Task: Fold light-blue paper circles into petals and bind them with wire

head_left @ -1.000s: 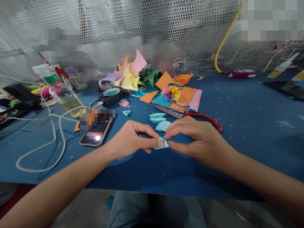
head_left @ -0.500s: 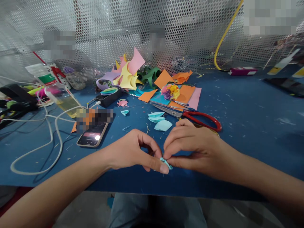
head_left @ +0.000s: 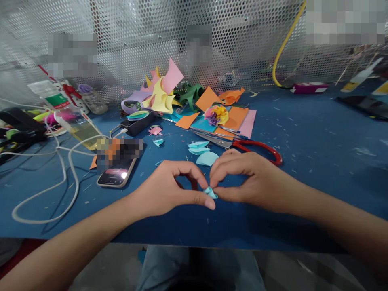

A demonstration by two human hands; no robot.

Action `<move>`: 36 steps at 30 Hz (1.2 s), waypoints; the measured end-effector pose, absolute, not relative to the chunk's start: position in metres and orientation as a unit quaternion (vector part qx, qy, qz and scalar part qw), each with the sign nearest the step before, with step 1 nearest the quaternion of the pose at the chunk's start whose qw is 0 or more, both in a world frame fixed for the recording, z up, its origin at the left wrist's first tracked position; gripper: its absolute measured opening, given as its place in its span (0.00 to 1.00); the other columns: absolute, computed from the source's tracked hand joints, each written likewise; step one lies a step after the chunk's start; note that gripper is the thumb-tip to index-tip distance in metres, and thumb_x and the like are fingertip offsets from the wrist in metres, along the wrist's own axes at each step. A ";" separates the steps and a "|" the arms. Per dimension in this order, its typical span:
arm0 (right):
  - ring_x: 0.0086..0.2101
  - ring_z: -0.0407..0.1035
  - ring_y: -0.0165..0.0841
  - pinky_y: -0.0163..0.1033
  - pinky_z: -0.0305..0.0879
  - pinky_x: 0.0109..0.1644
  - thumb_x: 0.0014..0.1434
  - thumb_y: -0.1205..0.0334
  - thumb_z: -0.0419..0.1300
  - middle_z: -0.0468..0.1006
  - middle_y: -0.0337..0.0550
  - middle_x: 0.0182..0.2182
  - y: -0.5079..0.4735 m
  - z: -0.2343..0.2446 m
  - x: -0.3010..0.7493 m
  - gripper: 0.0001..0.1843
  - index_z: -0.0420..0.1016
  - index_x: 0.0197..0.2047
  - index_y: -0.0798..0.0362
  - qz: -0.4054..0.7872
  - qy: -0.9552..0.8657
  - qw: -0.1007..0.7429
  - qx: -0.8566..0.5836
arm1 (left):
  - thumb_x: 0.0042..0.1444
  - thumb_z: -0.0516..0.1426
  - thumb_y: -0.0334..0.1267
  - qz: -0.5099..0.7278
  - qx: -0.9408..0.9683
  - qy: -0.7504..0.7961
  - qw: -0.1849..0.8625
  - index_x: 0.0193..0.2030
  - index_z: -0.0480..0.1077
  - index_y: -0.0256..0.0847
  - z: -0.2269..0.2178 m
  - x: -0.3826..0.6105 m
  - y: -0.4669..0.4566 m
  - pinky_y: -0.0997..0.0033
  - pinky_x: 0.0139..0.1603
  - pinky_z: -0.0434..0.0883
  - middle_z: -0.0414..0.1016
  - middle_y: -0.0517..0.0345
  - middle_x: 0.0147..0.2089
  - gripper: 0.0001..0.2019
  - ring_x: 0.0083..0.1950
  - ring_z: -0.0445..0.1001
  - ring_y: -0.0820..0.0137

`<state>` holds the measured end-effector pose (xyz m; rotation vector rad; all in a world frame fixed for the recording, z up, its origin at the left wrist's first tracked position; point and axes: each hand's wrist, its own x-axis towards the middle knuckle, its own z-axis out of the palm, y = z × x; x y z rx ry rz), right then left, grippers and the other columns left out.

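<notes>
A small folded piece of light blue paper (head_left: 210, 192) is pinched between my two hands, above the front part of the blue table. My left hand (head_left: 178, 188) grips its left side between thumb and fingers. On its right side, the thumb and fingertips of my right hand (head_left: 245, 178) close on it. Just beyond my hands lie several light blue paper pieces (head_left: 207, 158), some folded, one rounded and flat. Farther left sits a small folded light blue piece (head_left: 158, 142). Scissors with red handles (head_left: 257, 147) lie behind my right hand.
A phone (head_left: 118, 173) and a looped white cable (head_left: 75, 182) lie at left, near a tilted bottle of yellowish liquid (head_left: 80, 131). Paper scraps (head_left: 163, 95) and a multicoloured paper flower (head_left: 216, 116) are at the back, before a perforated metal panel (head_left: 145, 24).
Both hands have risen slightly away from the table's front edge with the blue paper between them. The paper has turned, showing more of its folded face.
</notes>
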<state>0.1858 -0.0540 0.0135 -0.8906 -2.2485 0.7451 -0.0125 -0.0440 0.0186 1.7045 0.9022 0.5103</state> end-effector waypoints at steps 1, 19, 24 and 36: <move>0.31 0.70 0.29 0.36 0.63 0.37 0.51 0.64 0.61 0.77 0.36 0.28 -0.053 0.014 0.186 0.02 0.73 0.27 0.50 0.277 -0.839 0.316 -0.345 | 0.38 0.67 0.36 0.236 0.715 0.373 0.542 0.30 0.70 0.37 0.018 -0.013 -0.042 0.79 0.27 0.65 0.71 0.59 0.32 0.12 0.32 0.68 0.74; 0.35 0.72 0.34 0.39 0.69 0.40 0.49 0.58 0.63 0.77 0.37 0.33 -0.056 0.010 0.183 0.09 0.71 0.35 0.48 0.233 -0.808 0.377 -0.389 | 0.44 0.64 0.35 0.332 0.705 0.366 0.508 0.33 0.69 0.36 0.015 -0.014 -0.037 0.78 0.32 0.69 0.75 0.58 0.31 0.10 0.34 0.73 0.73; 0.30 0.72 0.32 0.36 0.70 0.35 0.54 0.62 0.59 0.78 0.36 0.28 -0.055 0.010 0.180 0.02 0.73 0.32 0.49 0.247 -0.795 0.376 -0.406 | 0.48 0.61 0.36 0.352 0.751 0.367 0.420 0.34 0.69 0.37 0.013 -0.014 -0.040 0.79 0.29 0.69 0.74 0.57 0.33 0.08 0.35 0.73 0.73; 0.31 0.74 0.31 0.34 0.71 0.36 0.53 0.62 0.60 0.78 0.38 0.29 -0.056 0.001 0.177 0.06 0.73 0.35 0.52 0.328 -0.775 0.369 -0.394 | 0.49 0.60 0.35 0.373 0.747 0.379 0.399 0.34 0.69 0.37 0.008 -0.011 -0.043 0.80 0.29 0.70 0.74 0.57 0.32 0.06 0.33 0.73 0.73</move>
